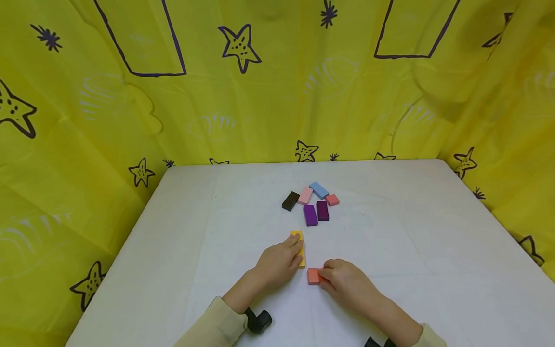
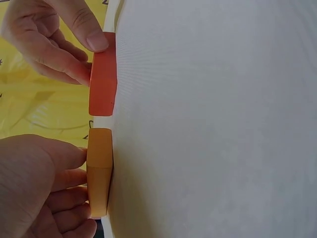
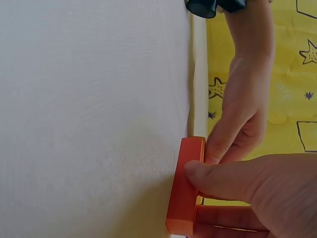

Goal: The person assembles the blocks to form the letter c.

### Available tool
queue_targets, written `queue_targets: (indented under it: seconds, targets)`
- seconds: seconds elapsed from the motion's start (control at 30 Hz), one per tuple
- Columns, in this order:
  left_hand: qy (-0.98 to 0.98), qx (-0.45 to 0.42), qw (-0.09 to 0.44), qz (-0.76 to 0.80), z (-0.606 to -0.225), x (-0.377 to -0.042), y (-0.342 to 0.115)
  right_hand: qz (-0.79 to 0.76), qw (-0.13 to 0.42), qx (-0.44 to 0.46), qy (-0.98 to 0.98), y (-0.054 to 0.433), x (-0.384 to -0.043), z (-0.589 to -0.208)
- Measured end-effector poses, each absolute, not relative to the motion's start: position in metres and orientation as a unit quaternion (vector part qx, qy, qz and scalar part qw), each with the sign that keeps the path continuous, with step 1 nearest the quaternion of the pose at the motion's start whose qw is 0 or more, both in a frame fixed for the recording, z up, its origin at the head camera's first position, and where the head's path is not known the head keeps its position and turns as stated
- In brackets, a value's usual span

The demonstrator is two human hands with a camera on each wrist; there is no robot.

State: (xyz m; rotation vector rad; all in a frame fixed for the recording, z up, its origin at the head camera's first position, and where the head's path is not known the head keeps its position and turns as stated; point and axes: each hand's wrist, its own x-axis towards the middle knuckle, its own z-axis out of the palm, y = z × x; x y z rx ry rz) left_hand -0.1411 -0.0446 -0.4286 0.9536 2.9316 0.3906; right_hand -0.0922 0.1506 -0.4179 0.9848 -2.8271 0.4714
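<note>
A long yellow block [image 1: 302,263] lies on the white table, its length running away from me. My left hand [image 1: 279,260] rests on it from the left, fingertips over its top. In the left wrist view, the thumb and fingertips touch the upper side of this block [image 2: 100,191]. Just nearer and to the right, my right hand [image 1: 349,282] pinches an orange-red block [image 1: 313,276] at its right part. The right wrist view shows the thumb [image 3: 218,176] against one face of that block [image 3: 182,186], fingers on the other side. A small gap separates the two blocks.
Beyond the hands lie loose blocks: black [image 1: 290,201], pink [image 1: 305,195], blue [image 1: 319,190], small red [image 1: 332,200], purple [image 1: 310,215] and dark magenta [image 1: 323,211]. A yellow curtain [image 1: 277,106] with drawn stars hangs around the table [image 1: 225,212].
</note>
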Motion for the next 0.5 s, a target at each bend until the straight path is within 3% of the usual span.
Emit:
queue_targets:
  seconds: [0.5]
  targets:
    - [0.942, 0.313, 0.004, 0.125, -0.4307, -0.1423, -0.0454, 0.158, 0.082, 0.336, -0.925, 0.1468, -0.088, -0.421]
